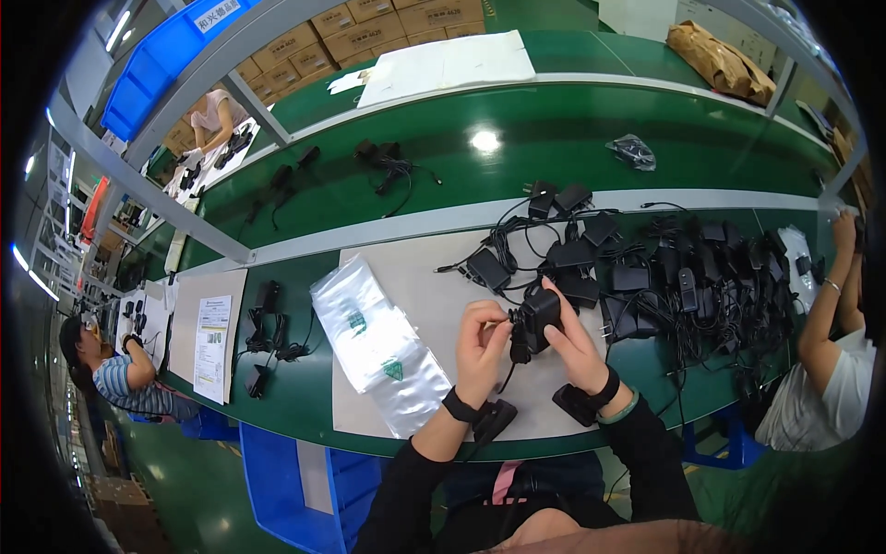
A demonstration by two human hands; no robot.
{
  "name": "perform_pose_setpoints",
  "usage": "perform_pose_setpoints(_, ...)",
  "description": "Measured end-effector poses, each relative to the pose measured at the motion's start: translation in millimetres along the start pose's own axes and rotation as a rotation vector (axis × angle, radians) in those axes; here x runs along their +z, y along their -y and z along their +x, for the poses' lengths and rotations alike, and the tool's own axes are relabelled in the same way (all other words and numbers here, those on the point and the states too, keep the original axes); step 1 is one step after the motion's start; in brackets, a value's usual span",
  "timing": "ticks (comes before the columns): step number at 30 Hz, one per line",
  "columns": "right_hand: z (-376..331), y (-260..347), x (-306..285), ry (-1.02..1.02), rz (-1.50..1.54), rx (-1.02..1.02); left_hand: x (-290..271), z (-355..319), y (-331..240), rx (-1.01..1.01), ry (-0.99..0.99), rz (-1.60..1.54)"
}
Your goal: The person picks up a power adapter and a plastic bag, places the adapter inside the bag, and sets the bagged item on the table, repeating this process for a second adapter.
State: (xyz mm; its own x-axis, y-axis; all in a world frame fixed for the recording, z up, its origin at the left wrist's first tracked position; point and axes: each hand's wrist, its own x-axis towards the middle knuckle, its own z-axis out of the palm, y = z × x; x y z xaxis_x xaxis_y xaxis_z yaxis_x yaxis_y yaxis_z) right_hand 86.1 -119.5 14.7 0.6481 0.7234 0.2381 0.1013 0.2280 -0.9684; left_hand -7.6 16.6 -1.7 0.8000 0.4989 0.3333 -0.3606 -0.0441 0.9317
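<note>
Between my two hands, over the grey mat (355,406), is a black power adapter (541,317) with its cable bunched at its left side. My right hand (580,349) grips the adapter body, fingers along its far side and thumb on its near face. The fingers of my left hand (482,346) are pinched on the adapter's bundled cable (519,334). Just beyond my hands lie several more black adapters (487,269) with tangled cords. Clear plastic bags (369,319) with green print are stacked left of my left hand. Each wrist wears a black strap.
A large heap of black adapters (688,286) covers the bench on the right. Several adapters (268,295) and a printed sheet (213,342) lie left. Behind a pale rail, the green belt (517,166) carries adapters and a plastic bag (632,151). People sit at both sides; a blue bin (286,489) stands below.
</note>
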Motion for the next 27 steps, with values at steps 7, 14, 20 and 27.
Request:
perform_pose_setpoints(7,-5,-5,4,0.067,-0.056,0.089,10,0,-1,-0.127,0.115,-0.261)
perform_pose_setpoints(14,-2,4,1,0.052,0.057,0.119,5,13,-10,-0.028,0.183,-0.123)
perform_pose_setpoints(20,9,2,-19,-0.132,0.708,0.314,-8,15,-8,0.471,0.243,0.606)
perform_pose_setpoints(27,8,-5,-16,-0.17,0.811,0.252,20,4,-19,0.523,0.508,0.401)
